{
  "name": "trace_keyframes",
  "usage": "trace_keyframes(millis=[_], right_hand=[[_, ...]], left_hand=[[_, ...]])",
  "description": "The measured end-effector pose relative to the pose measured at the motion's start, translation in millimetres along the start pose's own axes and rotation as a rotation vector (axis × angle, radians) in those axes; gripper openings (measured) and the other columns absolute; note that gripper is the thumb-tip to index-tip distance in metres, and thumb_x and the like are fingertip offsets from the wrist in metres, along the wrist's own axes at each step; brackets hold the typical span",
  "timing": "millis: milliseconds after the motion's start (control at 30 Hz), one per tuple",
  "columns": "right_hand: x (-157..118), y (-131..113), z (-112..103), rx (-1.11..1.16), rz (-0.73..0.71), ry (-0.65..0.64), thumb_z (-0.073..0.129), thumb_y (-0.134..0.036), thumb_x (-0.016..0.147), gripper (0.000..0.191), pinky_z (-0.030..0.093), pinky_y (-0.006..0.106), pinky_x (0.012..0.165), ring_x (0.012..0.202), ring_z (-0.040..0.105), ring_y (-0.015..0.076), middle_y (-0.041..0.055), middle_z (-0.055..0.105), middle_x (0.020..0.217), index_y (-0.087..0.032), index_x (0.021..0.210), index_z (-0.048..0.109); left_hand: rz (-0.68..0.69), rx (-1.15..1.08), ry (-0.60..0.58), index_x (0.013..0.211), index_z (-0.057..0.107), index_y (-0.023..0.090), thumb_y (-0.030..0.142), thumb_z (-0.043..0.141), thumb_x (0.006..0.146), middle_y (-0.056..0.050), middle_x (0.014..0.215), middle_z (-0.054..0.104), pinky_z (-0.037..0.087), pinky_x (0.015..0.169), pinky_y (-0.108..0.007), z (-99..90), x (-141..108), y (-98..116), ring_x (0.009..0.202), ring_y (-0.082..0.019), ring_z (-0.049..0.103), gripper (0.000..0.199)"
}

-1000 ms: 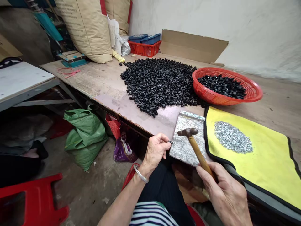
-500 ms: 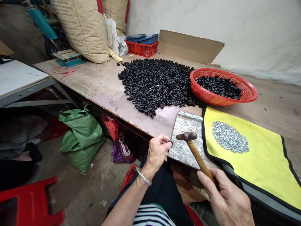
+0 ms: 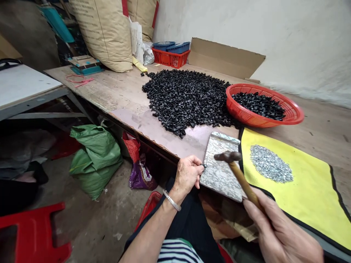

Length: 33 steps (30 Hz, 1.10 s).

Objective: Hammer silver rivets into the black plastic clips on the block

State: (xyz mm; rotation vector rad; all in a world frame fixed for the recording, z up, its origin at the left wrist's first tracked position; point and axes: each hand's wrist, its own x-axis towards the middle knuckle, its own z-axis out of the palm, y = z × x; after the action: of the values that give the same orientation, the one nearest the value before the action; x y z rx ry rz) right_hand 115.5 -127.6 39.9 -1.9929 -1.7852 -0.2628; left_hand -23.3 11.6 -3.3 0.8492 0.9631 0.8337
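Observation:
Between the thumb and fingers of my left hand [image 3: 188, 174] is a small black plastic part [image 3: 204, 166], held at the left edge of a worn metal plate [image 3: 221, 171]. My right hand [image 3: 282, 226] is wrapped round the wooden handle of a hammer [image 3: 242, 179]. The hammer's head hangs over the plate, apart from the black part. Right of the plate, small silvery metal pieces [image 3: 271, 163] lie heaped on a yellow cloth [image 3: 307, 190] with black edging. A large pile of black parts [image 3: 189, 98] spreads out behind the plate.
A red plastic basket [image 3: 294, 109] of black parts stands at the back right. Behind the pile are a red crate [image 3: 171, 58] with blue trays, a cardboard sheet [image 3: 225, 56] and large sacks [image 3: 106, 33]. A green sack [image 3: 95, 160] and red stool [image 3: 38, 233] stand on the floor left.
My right hand and the hammer have moved right, the head shifting across the plate. My left hand still pinches the black part at the plate's edge. The whole view has shifted slightly.

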Motion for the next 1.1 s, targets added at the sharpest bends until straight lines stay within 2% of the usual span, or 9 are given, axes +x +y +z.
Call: trace_keyframes(millis=[100,267,367,500,733,867,967,1033,1100], right_hand=[[3,-8,-3,-0.109,0.075,0.055,0.048,-0.037,0.084,0.041,0.055,0.024,0.059,0.075,0.068,0.0198,0.0038,0.068,0.104,-0.021,0.121,0.055],[3,-14,15,-0.179,-0.109,0.028,0.042,-0.03,0.087,0.034,0.051,0.023,0.051,0.062,0.067,0.0172,0.0063,0.071,0.093,-0.015,0.113,0.059],[8,-16,7,-0.14,-0.143,0.075,0.046,-0.029,0.086,0.037,0.053,0.025,0.064,0.07,0.068,0.0182,0.0074,0.07,0.099,-0.015,0.119,0.055],[10,-23,-4,-0.106,-0.013,0.173,0.048,-0.027,0.087,0.038,0.053,0.023,0.067,0.073,0.068,0.017,0.0048,0.068,0.104,-0.018,0.123,0.052],[-4,-14,20,-0.123,-0.134,-0.002,0.047,-0.027,0.086,0.039,0.054,0.028,0.071,0.082,0.067,0.0205,0.0071,0.065,0.112,-0.017,0.124,0.05],[-1,-20,14,-0.067,-0.044,0.089,0.047,-0.028,0.086,0.04,0.053,0.029,0.077,0.083,0.067,0.0205,0.0056,0.066,0.108,-0.019,0.125,0.051],[1,-24,13,-0.098,-0.016,0.121,0.047,-0.026,0.086,0.04,0.054,0.027,0.068,0.076,0.068,0.02,0.0058,0.067,0.106,-0.017,0.124,0.051],[1,-24,14,-0.134,-0.061,0.052,0.045,-0.026,0.086,0.036,0.053,0.026,0.058,0.065,0.068,0.0187,0.0051,0.069,0.101,-0.017,0.119,0.056],[2,-24,11,-0.144,-0.09,0.009,0.044,-0.027,0.087,0.034,0.052,0.026,0.056,0.062,0.067,0.0182,0.0049,0.069,0.1,-0.018,0.115,0.06]], left_hand=[[-0.014,-0.001,0.003,0.057,0.048,0.016,0.01,0.052,0.058,0.009,0.031,0.042,0.026,0.021,-0.016,0.1,0,1,0.021,-0.007,0.036,0.007],[-0.014,-0.011,0.008,0.056,0.047,0.016,0.008,0.051,0.057,0.009,0.031,0.042,0.026,0.021,-0.016,-0.7,2,1,0.02,-0.007,0.035,0.009],[-0.023,-0.015,-0.001,0.056,0.047,0.016,0.009,0.051,0.058,0.009,0.031,0.042,0.026,0.02,-0.016,-0.6,2,3,0.02,-0.007,0.035,0.009],[-0.023,-0.006,0.0,0.056,0.048,0.016,0.008,0.051,0.059,0.009,0.033,0.043,0.028,0.021,-0.015,-0.3,2,5,0.021,-0.006,0.035,0.009],[-0.031,0.026,0.012,0.054,0.047,0.016,0.005,0.051,0.061,0.009,0.032,0.042,0.025,0.02,-0.015,-0.4,1,9,0.019,-0.005,0.034,0.014],[-0.041,0.05,0.0,0.053,0.047,0.016,0.003,0.051,0.062,0.009,0.032,0.042,0.024,0.021,-0.015,-0.6,2,11,0.019,-0.005,0.033,0.016],[-0.055,0.063,0.005,0.053,0.047,0.016,0.002,0.05,0.062,0.009,0.032,0.041,0.024,0.021,-0.015,-0.6,2,12,0.019,-0.005,0.033,0.017],[-0.051,0.065,0.008,0.053,0.047,0.016,0.002,0.05,0.062,0.009,0.033,0.042,0.023,0.021,-0.015,-0.7,2,12,0.019,-0.005,0.034,0.017],[-0.046,0.062,0.005,0.052,0.046,0.016,0.002,0.05,0.061,0.008,0.034,0.043,0.023,0.021,-0.015,-1.0,2,12,0.02,-0.005,0.035,0.017]])
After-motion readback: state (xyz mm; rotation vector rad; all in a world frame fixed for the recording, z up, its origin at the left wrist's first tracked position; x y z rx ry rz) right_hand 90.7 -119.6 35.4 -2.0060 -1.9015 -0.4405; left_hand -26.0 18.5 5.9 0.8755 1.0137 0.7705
